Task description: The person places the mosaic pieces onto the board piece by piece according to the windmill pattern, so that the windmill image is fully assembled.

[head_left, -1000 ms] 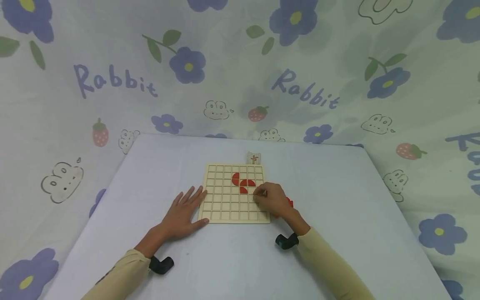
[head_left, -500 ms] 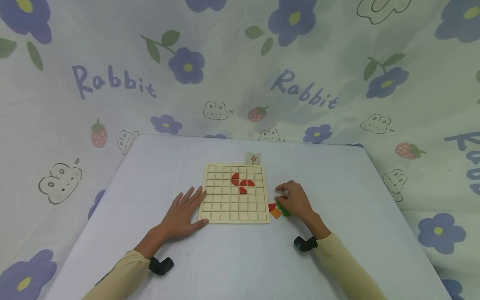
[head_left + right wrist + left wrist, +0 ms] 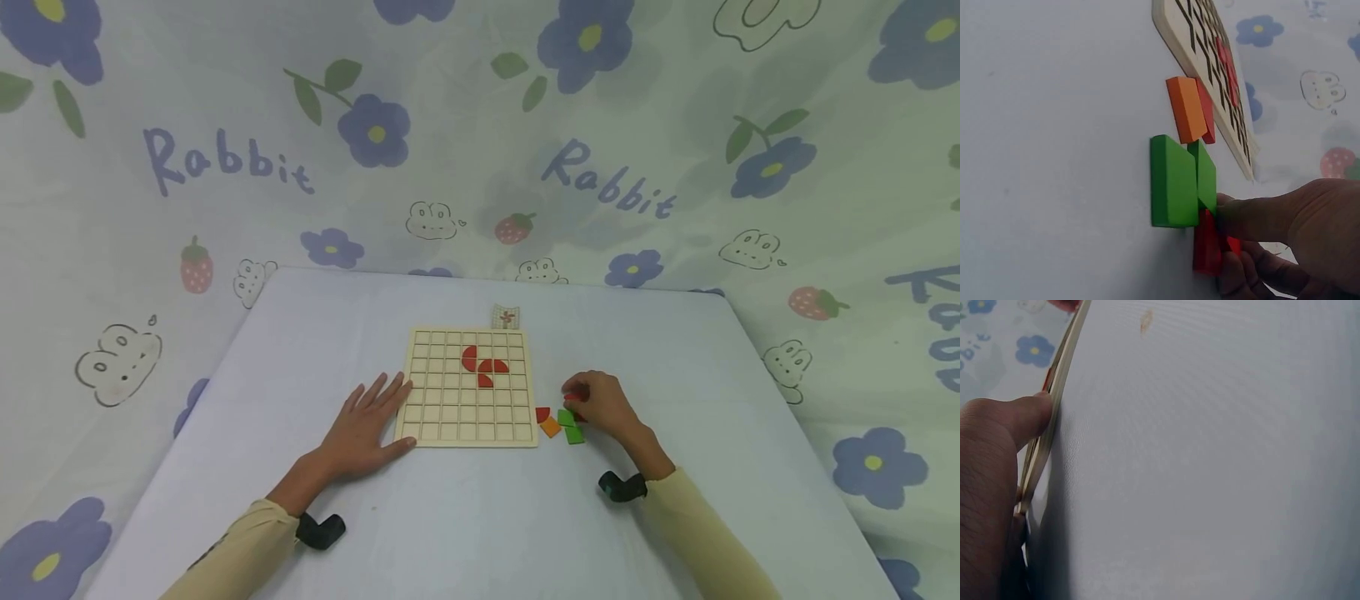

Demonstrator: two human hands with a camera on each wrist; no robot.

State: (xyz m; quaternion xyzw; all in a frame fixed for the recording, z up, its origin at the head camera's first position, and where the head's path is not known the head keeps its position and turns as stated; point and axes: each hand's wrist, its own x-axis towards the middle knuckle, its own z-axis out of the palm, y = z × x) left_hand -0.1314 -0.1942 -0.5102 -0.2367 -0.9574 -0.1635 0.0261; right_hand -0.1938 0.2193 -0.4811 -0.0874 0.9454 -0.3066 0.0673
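Note:
A pale wooden grid board (image 3: 465,444) lies on the white table, with several red rounded tiles (image 3: 470,359) set in its squares. My left hand (image 3: 367,429) rests with spread fingers along the board's left edge; the left wrist view shows its thumb (image 3: 1032,415) against the side of the board. Right of the board, my right hand (image 3: 603,404) pinches a red tile (image 3: 573,397) between thumb and fingers, which partly hide it. Another red tile (image 3: 1205,244) lies under the fingertips in the right wrist view. Two green tiles (image 3: 1175,181) are right beside them.
An orange tile (image 3: 551,427) and a red quarter-round tile (image 3: 543,414) lie by the board's lower right edge. A small pattern card (image 3: 506,317) with a red pinwheel sits behind the board. A printed cloth (image 3: 480,150) hangs at the back.
My right hand has moved from over the board's right side to the loose tiles on the right, uncovering green and orange tiles. The left hand stays in place.

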